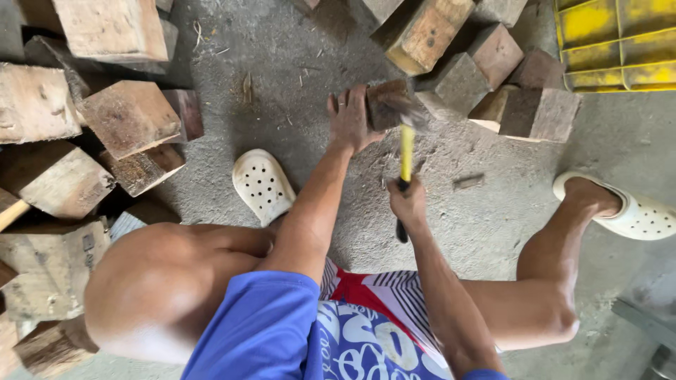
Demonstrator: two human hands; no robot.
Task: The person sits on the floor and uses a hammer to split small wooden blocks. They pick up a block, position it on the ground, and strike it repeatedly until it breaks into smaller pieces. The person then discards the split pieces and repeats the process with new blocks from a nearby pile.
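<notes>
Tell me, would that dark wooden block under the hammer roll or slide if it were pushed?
The dark wooden block looks squared-off with flat faces, so it would probably slide or tip, not roll. It seems solid and stiff, likely fairly heavy for its size. The left hand braces it on the gritty concrete floor, which probably resists sliding.

One head camera looks steeply down, close above the knees and concrete floor [282,63]
</notes>
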